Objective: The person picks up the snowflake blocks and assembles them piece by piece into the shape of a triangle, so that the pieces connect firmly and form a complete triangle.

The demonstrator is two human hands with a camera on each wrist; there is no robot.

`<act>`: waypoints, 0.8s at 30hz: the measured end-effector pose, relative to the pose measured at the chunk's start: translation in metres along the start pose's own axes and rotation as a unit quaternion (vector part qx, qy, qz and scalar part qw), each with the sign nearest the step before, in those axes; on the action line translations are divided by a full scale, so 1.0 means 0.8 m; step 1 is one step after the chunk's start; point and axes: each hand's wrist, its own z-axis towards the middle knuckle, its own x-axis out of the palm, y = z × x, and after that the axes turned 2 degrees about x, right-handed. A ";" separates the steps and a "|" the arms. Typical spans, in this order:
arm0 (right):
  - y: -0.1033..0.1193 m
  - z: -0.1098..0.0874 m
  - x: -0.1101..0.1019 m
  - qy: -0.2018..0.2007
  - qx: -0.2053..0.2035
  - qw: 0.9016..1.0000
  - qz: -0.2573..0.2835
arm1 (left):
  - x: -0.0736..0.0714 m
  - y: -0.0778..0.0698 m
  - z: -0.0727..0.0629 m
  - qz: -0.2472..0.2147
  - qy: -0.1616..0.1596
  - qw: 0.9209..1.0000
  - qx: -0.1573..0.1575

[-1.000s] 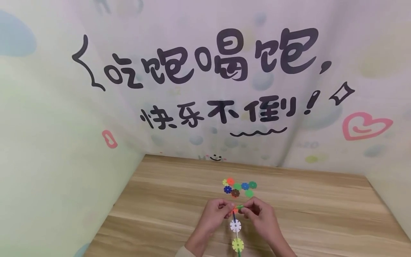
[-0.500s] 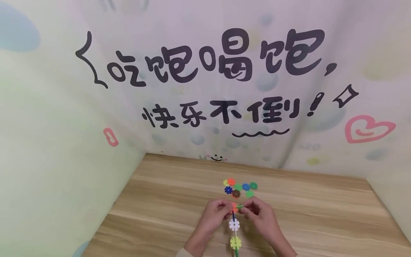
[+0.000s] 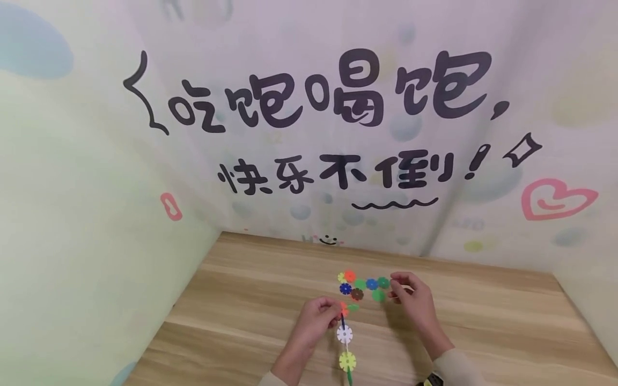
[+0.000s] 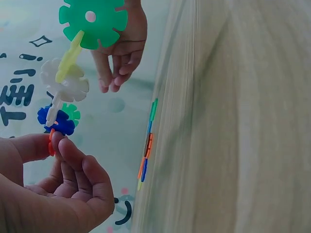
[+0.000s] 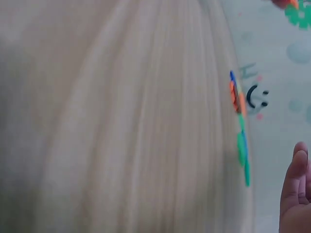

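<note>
My left hand [image 3: 314,320] pinches an orange notched plastic disc [image 4: 51,143] between thumb and fingers. It is one link in a chain of interlocking snowflake discs: a green disc [image 3: 354,307] juts out to its right, and a dark blue disc [image 4: 60,124], a white disc [image 3: 345,334], a yellow disc [image 3: 347,361] and a large green disc [image 4: 109,29] follow towards the body. To the right, my right hand [image 3: 416,300] hovers over the table with loosely bent fingers and nothing in them. Its fingertips are right beside a dark green disc [image 3: 383,282] in the loose group.
Several loose discs lie flat beyond my hands, among them a blue disc [image 3: 371,284], a light green disc [image 3: 379,295], a brown disc [image 3: 357,294] and an orange disc [image 3: 350,276]. The wood-grain table [image 3: 251,289] ends at a printed wall cloth [image 3: 280,214].
My right hand has released the green disc on the chain and moved right and away from the body to the loose discs. The left hand still pinches the orange disc, slightly further left.
</note>
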 end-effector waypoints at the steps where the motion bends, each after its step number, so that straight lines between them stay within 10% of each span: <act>1: -0.004 0.003 -0.001 -0.003 0.009 1.000 0.001 | 0.000 0.001 -0.001 0.001 -0.001 1.000 -0.002; 24: -0.049 0.042 -0.005 0.002 0.032 0.998 -0.056 | 0.005 0.007 0.002 -0.009 0.007 1.000 0.002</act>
